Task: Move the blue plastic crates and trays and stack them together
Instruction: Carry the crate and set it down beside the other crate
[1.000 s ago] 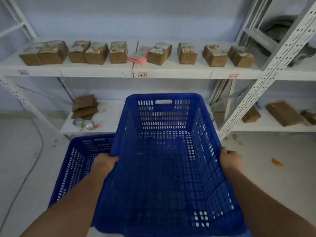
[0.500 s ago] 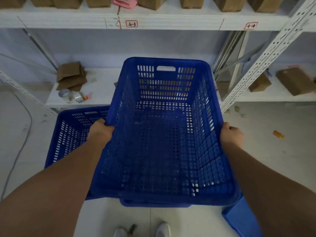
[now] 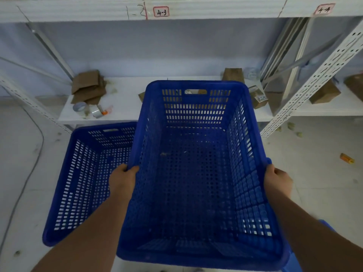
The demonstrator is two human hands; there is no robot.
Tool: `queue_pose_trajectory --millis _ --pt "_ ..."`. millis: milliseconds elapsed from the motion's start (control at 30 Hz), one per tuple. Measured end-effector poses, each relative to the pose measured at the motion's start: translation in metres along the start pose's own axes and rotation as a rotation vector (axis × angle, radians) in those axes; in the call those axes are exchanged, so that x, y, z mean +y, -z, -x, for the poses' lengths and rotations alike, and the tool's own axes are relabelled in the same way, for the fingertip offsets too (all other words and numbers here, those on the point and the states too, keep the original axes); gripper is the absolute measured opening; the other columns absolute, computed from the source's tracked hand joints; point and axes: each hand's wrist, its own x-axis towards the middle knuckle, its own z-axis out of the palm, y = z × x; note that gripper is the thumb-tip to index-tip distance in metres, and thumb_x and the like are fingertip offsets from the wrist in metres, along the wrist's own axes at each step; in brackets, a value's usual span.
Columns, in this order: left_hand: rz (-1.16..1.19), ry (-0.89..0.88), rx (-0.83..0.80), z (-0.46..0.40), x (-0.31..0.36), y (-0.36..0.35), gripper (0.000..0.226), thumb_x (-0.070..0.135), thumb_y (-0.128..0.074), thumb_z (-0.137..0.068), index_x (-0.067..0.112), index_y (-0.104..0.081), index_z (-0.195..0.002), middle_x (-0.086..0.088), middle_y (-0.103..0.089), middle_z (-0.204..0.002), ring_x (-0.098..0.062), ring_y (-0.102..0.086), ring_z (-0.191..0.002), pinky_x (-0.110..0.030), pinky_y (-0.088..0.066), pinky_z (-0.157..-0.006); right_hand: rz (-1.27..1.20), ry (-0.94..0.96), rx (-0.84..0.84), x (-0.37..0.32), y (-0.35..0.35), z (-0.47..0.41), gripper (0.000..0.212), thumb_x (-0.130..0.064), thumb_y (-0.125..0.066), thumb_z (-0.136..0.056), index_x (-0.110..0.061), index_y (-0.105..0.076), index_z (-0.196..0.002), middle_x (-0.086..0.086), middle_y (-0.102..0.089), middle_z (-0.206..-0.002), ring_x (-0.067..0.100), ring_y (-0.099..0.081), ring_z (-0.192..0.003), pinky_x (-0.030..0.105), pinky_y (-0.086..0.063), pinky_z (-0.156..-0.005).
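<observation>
I hold an empty blue perforated crate (image 3: 196,173) in the air in front of me, its open top facing me. My left hand (image 3: 122,180) grips its left rim and my right hand (image 3: 277,181) grips its right rim. A second blue crate (image 3: 82,179) stands on the floor to the lower left, partly hidden behind the held crate and my left forearm. A sliver of another blue plastic piece (image 3: 290,262) shows at the bottom right, mostly covered by the held crate.
A white metal shelf unit (image 3: 125,107) stands just behind the crates, with flattened cardboard (image 3: 88,87), tape rolls (image 3: 80,107) and small boxes (image 3: 259,99) on its low shelf. A perforated upright (image 3: 314,79) slants at right. A cable (image 3: 29,173) runs along the floor at left.
The held crate has come lower and a little nearer to me, while the view tilted down. Both hands kept their hold on its rims.
</observation>
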Motion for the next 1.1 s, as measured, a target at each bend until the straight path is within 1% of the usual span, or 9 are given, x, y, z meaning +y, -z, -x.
queue_pose_trajectory --millis 133,200,300,467,567,667,767,967,1100 --pt "-0.07 -0.044 -0.002 -0.02 -0.025 -0.013 0.027 0.027 -0.061 -0.088 0.0 -0.061 -0.086 -0.004 -0.057 -0.07 -0.015 -0.049 -0.056 -0.028 -0.042 -0.051 -0.015 -0.029 0.022 0.022 -0.026 0.0 0.049 -0.032 -0.038 -0.092 0.005 -0.05 -0.064 0.012 -0.044 -0.055 0.027 -0.041 -0.05 0.031 -0.031 -0.051" --pt "-0.089 -0.068 0.001 -0.026 -0.028 -0.019 0.025 0.029 -0.06 -0.088 0.007 -0.058 -0.076 0.0 -0.054 -0.065 -0.013 -0.047 -0.054 -0.027 -0.04 -0.05 -0.003 -0.022 0.034 0.025 -0.032 -0.003 0.05 -0.031 -0.038 -0.092 0.011 -0.056 -0.07 0.009 -0.043 -0.052 0.032 -0.047 -0.053 0.03 -0.031 -0.051" --pt "-0.103 -0.061 -0.005 -0.024 -0.03 -0.023 0.029 0.03 -0.058 -0.09 0.022 -0.048 -0.063 0.004 -0.051 -0.064 -0.011 -0.047 -0.055 -0.023 -0.038 -0.05 0.012 -0.021 -0.002 0.027 -0.03 -0.001 0.045 -0.032 -0.036 -0.092 0.001 -0.053 -0.066 0.01 -0.046 -0.055 0.025 -0.042 -0.049 0.029 -0.034 -0.051" --pt "-0.084 -0.013 -0.037 -0.023 -0.031 -0.02 0.032 0.032 -0.059 -0.091 0.025 -0.046 -0.063 0.005 -0.049 -0.065 -0.011 -0.046 -0.057 -0.022 -0.037 -0.051 0.016 -0.012 -0.015 0.032 -0.026 0.007 0.044 -0.034 -0.037 -0.092 -0.006 -0.045 -0.059 0.012 -0.048 -0.057 0.024 -0.041 -0.048 0.028 -0.034 -0.049" --pt "-0.094 0.037 -0.09 -0.019 -0.039 -0.018 0.035 0.035 -0.06 -0.091 0.027 -0.042 -0.062 0.007 -0.043 -0.063 -0.009 -0.042 -0.056 -0.021 -0.035 -0.05 0.018 -0.031 -0.038 0.035 -0.021 0.008 0.049 -0.037 -0.038 -0.091 0.003 -0.056 -0.068 0.013 -0.052 -0.06 0.024 -0.045 -0.049 0.027 -0.036 -0.049" --pt "-0.145 0.039 -0.116 -0.019 -0.04 -0.016 0.025 0.037 -0.058 -0.092 0.013 -0.054 -0.082 0.008 -0.042 -0.065 -0.008 -0.041 -0.057 -0.02 -0.032 -0.048 0.007 -0.035 -0.082 0.037 -0.022 0.011 0.05 -0.039 -0.038 -0.091 0.003 -0.061 -0.08 0.012 -0.054 -0.062 0.026 -0.049 -0.053 0.029 -0.039 -0.052" --pt "-0.212 0.033 -0.098 -0.02 -0.036 -0.014 0.042 0.036 -0.054 -0.094 0.002 -0.058 -0.119 0.008 -0.041 -0.066 -0.009 -0.041 -0.057 -0.021 -0.031 -0.047 0.006 -0.059 -0.092 0.033 -0.026 0.014 0.047 -0.042 -0.034 -0.092 -0.006 -0.058 -0.073 0.01 -0.055 -0.065 0.025 -0.051 -0.055 0.032 -0.041 -0.055" --pt "-0.317 0.027 -0.078 -0.016 -0.038 -0.015 0.044 0.036 -0.052 -0.095 -0.001 -0.057 -0.116 0.001 -0.047 -0.067 -0.014 -0.045 -0.057 -0.029 -0.039 -0.053 0.073 -0.052 -0.09 0.039 -0.026 0.014 0.049 -0.049 -0.03 -0.092 -0.013 -0.054 -0.067 0.009 -0.056 -0.065 0.025 -0.053 -0.057 0.03 -0.041 -0.052" --pt "-0.328 0.004 -0.073 -0.013 -0.036 -0.017 0.042 0.036 -0.05 -0.095 0.0 -0.056 -0.115 -0.014 -0.062 -0.092 -0.025 -0.054 -0.071 -0.038 -0.051 -0.072 0.113 -0.035 -0.092 0.044 -0.029 0.009 0.056 -0.055 -0.027 -0.093 -0.011 -0.048 -0.065 0.011 -0.054 -0.065 0.026 -0.051 -0.057 0.03 -0.037 -0.05"
